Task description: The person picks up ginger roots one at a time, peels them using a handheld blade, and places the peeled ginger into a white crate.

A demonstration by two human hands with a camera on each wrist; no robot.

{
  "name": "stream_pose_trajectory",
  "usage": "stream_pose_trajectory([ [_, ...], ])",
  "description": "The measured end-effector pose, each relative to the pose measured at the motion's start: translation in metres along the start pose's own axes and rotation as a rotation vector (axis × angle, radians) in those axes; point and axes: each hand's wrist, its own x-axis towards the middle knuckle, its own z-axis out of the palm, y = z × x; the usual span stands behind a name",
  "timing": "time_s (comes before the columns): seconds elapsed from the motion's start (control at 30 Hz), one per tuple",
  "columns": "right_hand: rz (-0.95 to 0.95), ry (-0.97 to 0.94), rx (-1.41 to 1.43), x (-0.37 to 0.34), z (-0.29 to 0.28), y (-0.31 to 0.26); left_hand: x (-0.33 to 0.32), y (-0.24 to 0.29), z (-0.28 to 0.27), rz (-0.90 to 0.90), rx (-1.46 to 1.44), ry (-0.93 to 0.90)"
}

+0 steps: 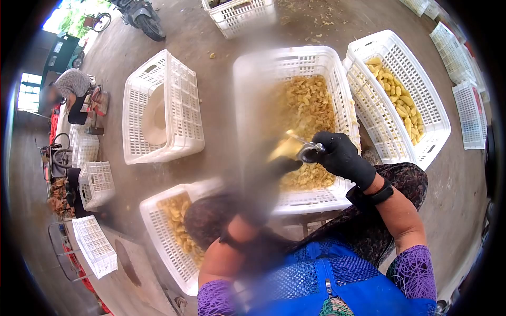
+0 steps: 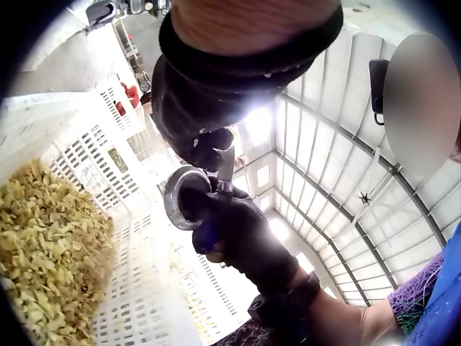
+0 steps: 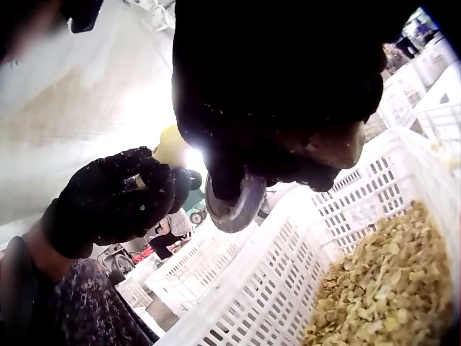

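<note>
My gloved right hand [image 1: 340, 158] grips a metal peeler [image 1: 304, 152] with a round ring; fingers pass through the ring in the right wrist view. Its narrow end points at a yellow peeled fruit piece [image 1: 284, 147]. My left hand [image 1: 282, 167], gloved in black and blurred in the head view, holds that piece. In the right wrist view the left fingers curl round the yellow fruit, part of which shows above them. Both hands are close together over a white crate [image 1: 287, 203] with a heap of thin yellow peelings [image 1: 311, 105].
On the right a white crate [image 1: 387, 42] holds long yellow fruit [image 1: 398, 100]. Another crate [image 1: 158, 226] with yellow pieces is by the left knee. A crate stack [image 1: 182, 105] stands at left. Farther off are a bent-over person [image 1: 74, 87] and a motorcycle [image 1: 145, 18].
</note>
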Motion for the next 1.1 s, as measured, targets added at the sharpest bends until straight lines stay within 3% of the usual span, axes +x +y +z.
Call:
stream_pose_trajectory([
  [0.07, -0.005, -0.016, -0.001, 0.001, 0.001, 0.002, 0.001, -0.012, -0.007, 0.333, 0.362, -0.166],
  [0.1, -0.005, -0.016, 0.028, 0.001, 0.006, 0.007, -0.002, -0.016, -0.005, 0.332, 0.360, -0.166],
  [0.17, -0.004, -0.016, 0.056, 0.000, 0.007, 0.009, -0.007, -0.016, 0.002, -0.012, -0.047, -0.085],
  [0.2, 0.016, -0.025, 0.075, 0.001, 0.007, 0.007, -0.005, -0.019, 0.001, -0.012, -0.047, -0.085],
  [0.27, 0.038, -0.034, 0.096, 0.000, 0.008, 0.003, -0.001, -0.027, -0.003, 0.225, 0.313, -0.145],
  [0.3, -0.008, 0.009, 0.001, 0.000, 0.008, 0.001, -0.003, -0.028, -0.003, 0.224, 0.313, -0.144],
  [0.37, -0.058, 0.052, -0.096, 0.001, 0.005, -0.001, -0.005, -0.025, -0.002, 0.047, 0.162, -0.160],
  [0.43, -0.236, 0.213, -0.122, 0.004, 0.002, -0.002, -0.007, -0.034, -0.005, 0.060, 0.157, -0.153],
  [0.5, -0.245, 0.230, -0.218, 0.001, 0.001, -0.001, -0.012, -0.040, -0.008, 0.074, 0.155, -0.149],
  [0.57, -0.252, 0.242, -0.315, -0.002, 0.001, -0.002, -0.014, -0.039, -0.008, -0.120, -0.082, -0.152],
  [0.63, -0.221, 0.097, -0.452, -0.005, 0.000, -0.002, -0.012, -0.042, -0.007, -0.054, -0.094, -0.180],
  [0.73, -0.146, 0.036, -0.623, -0.003, -0.002, -0.003, -0.014, -0.043, -0.002, 0.034, -0.053, -0.185],
  [1.0, -0.201, 0.086, -0.576, 0.002, -0.001, 0.015, -0.012, -0.026, -0.001, 0.091, 0.263, -0.209],
  [1.07, -0.208, 0.095, -0.572, 0.003, 0.004, 0.021, -0.013, -0.028, 0.007, -0.214, -0.191, -0.029],
  [1.1, -0.222, 0.108, -0.551, 0.003, 0.005, 0.024, -0.015, -0.031, 0.008, -0.203, -0.186, -0.032],
])
